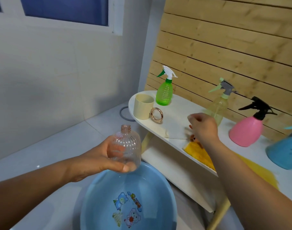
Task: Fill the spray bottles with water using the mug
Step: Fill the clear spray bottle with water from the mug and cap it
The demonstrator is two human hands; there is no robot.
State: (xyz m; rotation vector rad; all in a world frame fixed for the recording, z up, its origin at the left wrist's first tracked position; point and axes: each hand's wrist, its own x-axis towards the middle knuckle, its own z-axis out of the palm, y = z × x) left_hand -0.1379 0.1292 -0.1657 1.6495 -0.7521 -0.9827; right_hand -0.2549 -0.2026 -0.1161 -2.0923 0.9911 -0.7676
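I'm holding the clear ribbed plastic bottle [126, 147] in my left hand [98, 159], fingers and thumb wrapped round its body, cap off, neck pointing up and tilting slightly away from me. It's hanging just above the far rim of the blue plastic basin with cartoon stickers [108, 193], which is holding water.

My right hand [204, 126] is hovering over the white counter [175, 105], fingers curling loosely; something small and orange is showing under it, but I can't tell if I'm pinching it.

The cream plastic mug with a gold ring handle [142, 107] is standing upright at the counter's left end, ahead and left of my right hand, beyond the bottle. Its handle is facing right, toward that hand. The right hand is free-ish and nearer the handle, so I'm judging it takes the mug next.

The green spray bottle with a white trigger [164, 92] is sitting just behind the mug. The pale yellow-green spray bottle [219, 105], pink spray bottle with a black trigger [246, 131] and a blue bottle [284, 150] are lining up to the right.
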